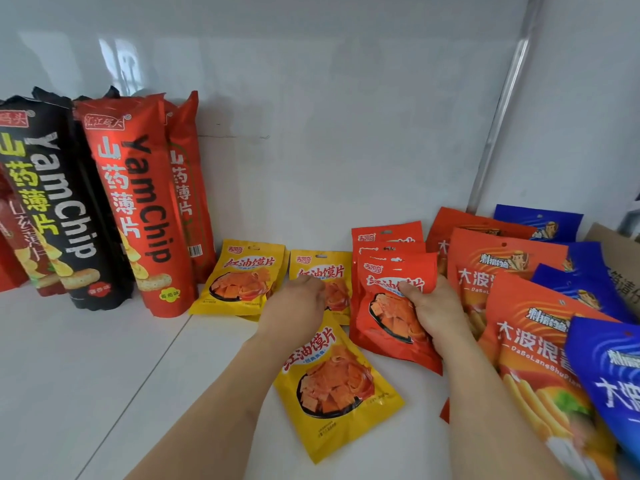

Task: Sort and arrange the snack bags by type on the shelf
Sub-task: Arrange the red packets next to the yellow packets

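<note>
Small yellow snack bags stand against the back wall: one on the left (239,278) and one in the middle (337,271). My left hand (294,306) has its fingers curled on that middle bag's upper part. A third yellow bag (336,386) lies flat below my left wrist. To the right stand three small red bags in a row, and my right hand (433,310) grips the front red bag (384,313) by its right side, thumb across its face.
Tall yam chip bags lean on the wall at left: black (59,202), red (138,209) and another red (183,188). Large orange bags (502,268) and blue bags (609,375) are piled at right beside a cardboard box (620,265). The white shelf (86,358) shows at front left.
</note>
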Available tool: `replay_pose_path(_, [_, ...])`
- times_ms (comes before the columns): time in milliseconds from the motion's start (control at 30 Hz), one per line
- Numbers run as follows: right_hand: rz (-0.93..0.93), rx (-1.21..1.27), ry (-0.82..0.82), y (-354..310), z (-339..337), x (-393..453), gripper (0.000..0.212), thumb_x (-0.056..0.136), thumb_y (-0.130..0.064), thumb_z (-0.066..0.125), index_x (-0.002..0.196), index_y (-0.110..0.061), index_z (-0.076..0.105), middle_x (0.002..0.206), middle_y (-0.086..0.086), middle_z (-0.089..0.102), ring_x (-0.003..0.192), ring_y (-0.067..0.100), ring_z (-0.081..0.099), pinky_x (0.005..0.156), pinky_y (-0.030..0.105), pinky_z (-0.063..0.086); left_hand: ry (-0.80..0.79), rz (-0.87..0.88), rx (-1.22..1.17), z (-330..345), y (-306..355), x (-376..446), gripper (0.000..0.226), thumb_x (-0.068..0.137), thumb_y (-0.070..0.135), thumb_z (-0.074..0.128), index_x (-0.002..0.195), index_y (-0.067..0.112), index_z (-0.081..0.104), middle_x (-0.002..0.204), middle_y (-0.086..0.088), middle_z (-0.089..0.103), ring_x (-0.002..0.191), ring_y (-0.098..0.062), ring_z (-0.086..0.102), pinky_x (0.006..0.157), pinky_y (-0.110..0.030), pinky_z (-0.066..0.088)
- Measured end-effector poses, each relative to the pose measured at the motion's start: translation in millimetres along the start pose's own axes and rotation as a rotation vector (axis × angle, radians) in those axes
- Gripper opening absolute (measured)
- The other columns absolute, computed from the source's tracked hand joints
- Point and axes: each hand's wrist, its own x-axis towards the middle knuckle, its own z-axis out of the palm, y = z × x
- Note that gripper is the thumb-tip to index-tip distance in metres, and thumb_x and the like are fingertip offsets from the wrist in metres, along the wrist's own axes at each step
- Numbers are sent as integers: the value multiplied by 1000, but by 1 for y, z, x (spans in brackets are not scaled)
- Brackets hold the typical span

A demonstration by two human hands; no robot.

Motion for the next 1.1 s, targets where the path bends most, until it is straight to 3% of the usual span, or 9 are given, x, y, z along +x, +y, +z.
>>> replay_pose_path(200, [-105, -193, 51, 3, 3, 11, 42, 89, -26, 74, 126, -14, 57, 116, 6, 68, 107, 28, 63, 85, 32, 45, 107, -51, -16, 7, -8, 1, 31, 105, 25, 41, 127, 17, 61, 129, 1, 61, 115, -21, 57, 81, -30, 48])
replay_pose_path(400, [-199, -262, 128, -6, 19, 12, 49, 92, -20, 69, 137, -12, 50, 121, 13, 67, 113, 34, 61, 86, 31, 44, 137, -72, 21, 5, -6, 6, 31, 104, 27, 41, 122, 17, 64, 124, 1, 63, 114, -21, 57, 78, -32, 50])
replay_pose_path(567, [-144, -248, 87, -3, 31, 13, 46, 94, -23, 68, 134, -12, 50, 120, 11, 67, 110, 34, 63, 85, 33, 45, 142, -135, 79, -1, -9, 13, 33, 104, 26, 41, 129, 15, 60, 128, -3, 62, 121, -23, 53, 91, -34, 46])
replay_pose_path(733, [-123, -208, 68, -2, 28, 16, 45, 94, -30, 66, 133, -13, 52, 121, 8, 67, 111, 31, 62, 82, 28, 41, 47, -213, 237, 5, -15, 20, 39, 104, 31, 38, 135, 13, 54, 132, -7, 62, 134, -28, 42, 109, -38, 39])
replay_pose_path(833, [-112, -173, 49, -6, 26, 15, 48, 97, -35, 61, 139, -16, 47, 123, 4, 65, 115, 28, 62, 83, 26, 40, -39, -272, 317, 6, -11, 27, 39, 104, 33, 35, 131, 11, 52, 128, -10, 62, 130, -31, 43, 102, -40, 41])
replay_pose_path(967, [-104, -160, 45, -16, 21, 11, 61, 100, -40, 55, 151, -14, 34, 142, 8, 54, 130, 28, 52, 89, 25, 36, -147, -378, 353, 3, -5, 34, 41, 103, 37, 34, 129, 11, 52, 126, -11, 62, 125, -31, 48, 92, -40, 45])
replay_pose_path(1100, [-156, -195, 68, -17, 19, 8, 58, 98, -42, 56, 147, -15, 41, 142, 7, 54, 131, 27, 51, 97, 30, 40, -200, -487, 285, 5, -6, 40, 51, 101, 49, 34, 130, 11, 52, 127, -15, 60, 121, -32, 52, 89, -40, 46])
